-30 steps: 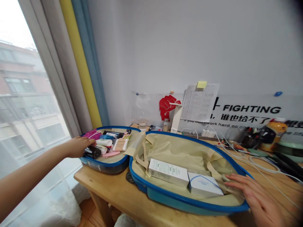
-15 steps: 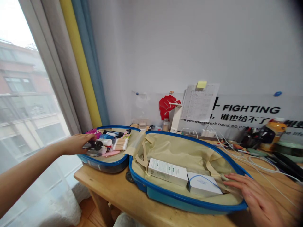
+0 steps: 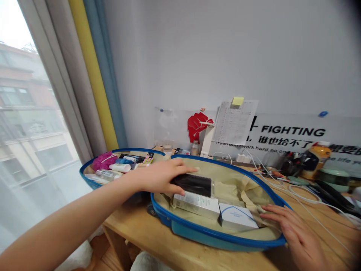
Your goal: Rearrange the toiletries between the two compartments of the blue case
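Note:
My left hand [image 3: 162, 175] grips a black bottle [image 3: 194, 184] and holds it lying sideways over the right half of an open blue suitcase [image 3: 225, 241], just behind a long white box [image 3: 197, 203]. A second white box with a blue arc [image 3: 237, 217] lies beside that one on the beige lining. My right hand [image 3: 293, 233] rests flat, fingers spread, on the suitcase's right rim and lining. The left half of the suitcase [image 3: 86, 175] holds several toiletries, among them a pink puff [image 3: 100, 161] and a white tube [image 3: 120, 168].
The suitcase lies on a wooden desk [image 3: 175, 252] by a window with curtains [image 3: 84, 75]. Behind it stand a small bottle [image 3: 194, 147], a glass [image 3: 167, 146], white cables [image 3: 310, 199], an orange bottle [image 3: 314, 162] and pens. Papers and a "FIGHTING" sign hang on the wall.
My left hand lifted the black bottle out of the left half and carried it right, over the boxes in the right half. My right hand stayed on the rim.

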{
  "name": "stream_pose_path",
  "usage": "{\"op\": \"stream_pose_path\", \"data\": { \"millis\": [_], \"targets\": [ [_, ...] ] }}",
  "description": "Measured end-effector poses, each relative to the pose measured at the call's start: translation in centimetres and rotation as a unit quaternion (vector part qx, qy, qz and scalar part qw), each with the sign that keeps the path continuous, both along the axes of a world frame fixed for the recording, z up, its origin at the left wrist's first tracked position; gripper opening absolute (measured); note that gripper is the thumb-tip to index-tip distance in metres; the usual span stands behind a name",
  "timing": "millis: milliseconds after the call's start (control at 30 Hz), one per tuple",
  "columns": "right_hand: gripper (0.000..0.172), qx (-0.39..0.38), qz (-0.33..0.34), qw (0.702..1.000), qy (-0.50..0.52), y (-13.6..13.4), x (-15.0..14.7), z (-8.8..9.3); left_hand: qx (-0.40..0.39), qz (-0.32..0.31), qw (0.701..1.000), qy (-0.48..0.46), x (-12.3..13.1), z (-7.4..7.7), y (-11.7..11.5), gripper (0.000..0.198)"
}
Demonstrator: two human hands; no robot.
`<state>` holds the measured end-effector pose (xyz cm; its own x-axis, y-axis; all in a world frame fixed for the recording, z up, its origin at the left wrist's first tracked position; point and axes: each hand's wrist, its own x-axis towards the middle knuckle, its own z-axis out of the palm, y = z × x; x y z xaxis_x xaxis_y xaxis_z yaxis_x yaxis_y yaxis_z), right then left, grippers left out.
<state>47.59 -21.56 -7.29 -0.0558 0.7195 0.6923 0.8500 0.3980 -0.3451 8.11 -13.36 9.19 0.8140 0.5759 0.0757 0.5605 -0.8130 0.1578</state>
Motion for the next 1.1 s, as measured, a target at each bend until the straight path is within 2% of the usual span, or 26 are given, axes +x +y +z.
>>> {"op": "stream_pose_path", "data": {
  "millis": [167, 333, 500, 667, 933, 1100],
  "targets": [
    [0.044, -0.004, 0.001, 1.000, 0.026, -0.3, -0.8, 0.0, -0.091, -0.001, 0.994, 0.056, 5.1, -1.9, 0.8, 0.062],
    [0.046, -0.008, -0.003, 0.999, 0.033, -0.2, -0.7, -0.2, -0.100, 0.004, 0.986, 0.136, 7.4, -3.7, 0.6, 0.061],
    [0.043, -0.007, 0.013, 1.000, -0.025, 0.2, 0.9, -0.7, -0.092, 0.007, 0.982, 0.167, 7.9, -5.2, 0.6, 0.063],
    [0.039, 0.003, 0.021, 0.999, -0.047, 0.3, 1.3, -1.0, -0.082, 0.000, 0.980, 0.182, 7.9, -5.9, 0.5, 0.059],
    [0.040, -0.001, 0.013, 1.000, -0.028, 0.3, 0.9, -0.8, -0.090, -0.004, 0.978, 0.188, 8.5, -6.3, -0.3, 0.056],
    [0.038, -0.001, 0.005, 1.000, -0.020, 0.0, 0.6, -0.6, -0.083, -0.002, 0.979, 0.188, 8.6, -7.0, -0.2, 0.055]
  ]
}}
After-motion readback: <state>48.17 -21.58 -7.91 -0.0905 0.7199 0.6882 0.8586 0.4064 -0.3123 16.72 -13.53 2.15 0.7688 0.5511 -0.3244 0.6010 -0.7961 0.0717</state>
